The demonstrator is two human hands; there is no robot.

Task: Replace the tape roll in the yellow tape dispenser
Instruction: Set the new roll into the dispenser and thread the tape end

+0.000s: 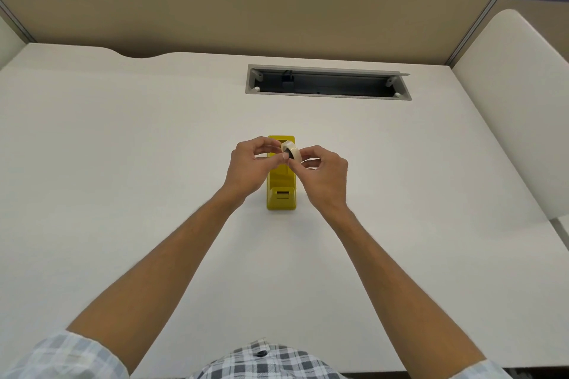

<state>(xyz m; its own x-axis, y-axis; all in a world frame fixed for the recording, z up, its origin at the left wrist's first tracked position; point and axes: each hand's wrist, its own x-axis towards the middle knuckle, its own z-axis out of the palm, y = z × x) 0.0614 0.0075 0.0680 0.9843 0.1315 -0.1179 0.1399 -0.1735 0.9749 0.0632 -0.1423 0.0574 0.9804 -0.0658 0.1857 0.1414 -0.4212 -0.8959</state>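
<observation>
Just above the yellow dispenser point(281, 184) in the middle of the desk point(123, 163), the left hand point(246, 168) and right hand point(323, 174) both pinch the roll point(292, 151), probably to line it up with the slot.

Your view is bright and evenly lit, soft light from above washing the desk point(123, 163) pale. Shadows stay faint, just a dim patch under your forearms. No hard glare. The wide lens bends the partition point(246, 9) at the edges, and the corners go soft.
</observation>
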